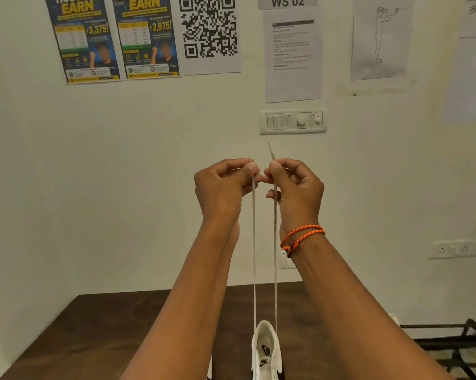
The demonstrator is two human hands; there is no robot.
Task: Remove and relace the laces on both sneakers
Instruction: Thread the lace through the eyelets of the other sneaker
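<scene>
A white sneaker [265,352] stands on the dark wooden table [99,330] at the bottom centre, heel end toward the wall. Its white lace [254,256] runs up from the shoe in two taut strands. My left hand [220,187] pinches the left strand near its tip, raised high in front of the wall. Close beside it, my right hand [294,187] pinches the right strand, and that strand's tip sticks up above the fingers. An orange cord bracelet sits on the right wrist. Part of a second white shoe [394,319] peeks out behind my right forearm.
The white wall just behind the table carries posters, a QR sheet, papers and a switch panel [293,121]. A black metal rack [456,346] stands at the lower right, beside the table.
</scene>
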